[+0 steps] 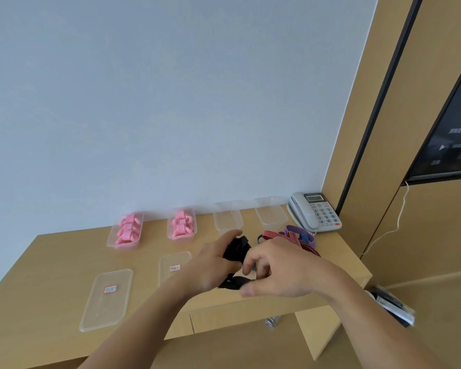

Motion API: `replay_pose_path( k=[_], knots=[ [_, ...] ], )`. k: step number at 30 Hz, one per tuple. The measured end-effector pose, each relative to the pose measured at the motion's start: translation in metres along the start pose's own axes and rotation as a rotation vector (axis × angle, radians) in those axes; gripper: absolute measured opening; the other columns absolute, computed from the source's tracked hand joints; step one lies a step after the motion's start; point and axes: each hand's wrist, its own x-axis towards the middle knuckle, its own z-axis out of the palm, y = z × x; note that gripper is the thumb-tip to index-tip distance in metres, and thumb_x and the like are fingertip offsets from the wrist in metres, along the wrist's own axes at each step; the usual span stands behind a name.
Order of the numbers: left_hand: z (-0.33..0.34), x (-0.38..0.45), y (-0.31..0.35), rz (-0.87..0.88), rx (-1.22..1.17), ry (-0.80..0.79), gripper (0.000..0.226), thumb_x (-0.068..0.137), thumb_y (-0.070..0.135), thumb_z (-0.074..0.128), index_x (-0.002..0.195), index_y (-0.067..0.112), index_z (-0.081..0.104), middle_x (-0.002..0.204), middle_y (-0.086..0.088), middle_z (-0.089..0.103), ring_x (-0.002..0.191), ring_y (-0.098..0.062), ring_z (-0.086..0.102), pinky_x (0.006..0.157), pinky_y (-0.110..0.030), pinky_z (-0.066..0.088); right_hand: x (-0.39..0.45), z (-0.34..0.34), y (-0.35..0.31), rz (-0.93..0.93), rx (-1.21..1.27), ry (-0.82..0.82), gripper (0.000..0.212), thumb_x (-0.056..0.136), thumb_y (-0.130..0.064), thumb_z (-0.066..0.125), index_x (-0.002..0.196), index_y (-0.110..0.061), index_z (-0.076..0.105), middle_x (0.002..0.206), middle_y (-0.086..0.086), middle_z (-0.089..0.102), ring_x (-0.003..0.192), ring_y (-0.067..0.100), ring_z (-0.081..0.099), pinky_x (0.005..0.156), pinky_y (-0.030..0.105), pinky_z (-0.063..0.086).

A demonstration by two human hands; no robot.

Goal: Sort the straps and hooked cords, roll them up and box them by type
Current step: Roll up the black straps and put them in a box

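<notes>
Both hands work a black strap [236, 251] above the desk [51, 262]; the left hand [213, 267] grips its bundled part. The right hand [274, 270] pinches its lower tail.

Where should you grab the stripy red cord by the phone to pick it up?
Probably at its near end, from above. The red striped cord lies flat on the table, running behind the right hand, so a pinch downward fits. Its far part tangles with the purple strap near the phone, so lifting there might drag that along.

Black strap [236, 250], red-striped cord [290, 239], purple strap [297, 230], pink rolls [128, 230]
</notes>
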Motion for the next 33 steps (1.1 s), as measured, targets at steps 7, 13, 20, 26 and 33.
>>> replay_pose_path(
  k=[7,13,20,26,33],
  knots=[
    [-0.002,-0.005,0.002,-0.012,-0.144,-0.104,0.042,0.066,0.016,0.054,0.101,0.029,0.075,0.066,0.008,0.06,0.056,-0.019,0.051,0.056,-0.032,0.038,0.007,-0.002,0.006,-0.037,0.038,0.059,0.012,0.08,-0.022,0.078,0.09,-0.024,0.071,0.08,-0.006,0.07,0.074,0.009,0.065,0.069,0.029,0.052],
    [-0.014,-0.015,0.008,0.018,-0.254,-0.083,0.043,0.066,0.015,0.047,0.097,0.016,0.077,0.063,-0.012,0.056,0.049,-0.024,0.047,0.045,-0.027,0.031,0.014,-0.002,0.005,-0.008,0.202,0.23,0.019,0.075,-0.033,0.086,0.086,-0.029,0.072,0.073,-0.006,0.073,0.06,0.004,0.061,0.061,0.024,0.049],
    [-0.023,-0.019,-0.003,-0.03,-0.481,-0.242,0.06,0.076,0.047,0.058,0.097,-0.009,0.06,0.082,-0.023,0.051,0.056,-0.022,0.04,0.047,-0.022,0.025,0.024,-0.003,0.016,-0.065,0.54,0.367,0.038,0.052,-0.039,0.095,0.076,-0.018,0.073,0.07,0.007,0.07,0.057,0.011,0.056,0.055,0.03,0.047],
    [-0.03,-0.023,-0.003,-0.02,-0.49,-0.323,0.048,0.077,0.039,0.074,0.104,0.001,0.064,0.086,-0.019,0.055,0.062,-0.023,0.044,0.048,-0.024,0.02,0.033,0.005,0.024,-0.136,0.682,0.405,0.029,0.058,-0.035,0.092,0.074,-0.017,0.075,0.068,0.005,0.067,0.063,0.015,0.057,0.059,0.028,0.049],
    [-0.026,-0.016,-0.009,-0.019,-0.818,-0.16,0.041,0.074,0.032,0.075,0.104,0.005,0.068,0.089,-0.023,0.059,0.054,-0.022,0.044,0.04,-0.021,0.019,0.047,0.03,0.005,-0.044,0.535,0.763,0.04,0.085,-0.056,0.061,0.084,-0.021,0.08,0.087,-0.01,0.074,0.087,0.006,0.069,0.078,0.031,0.055]
  ],
)
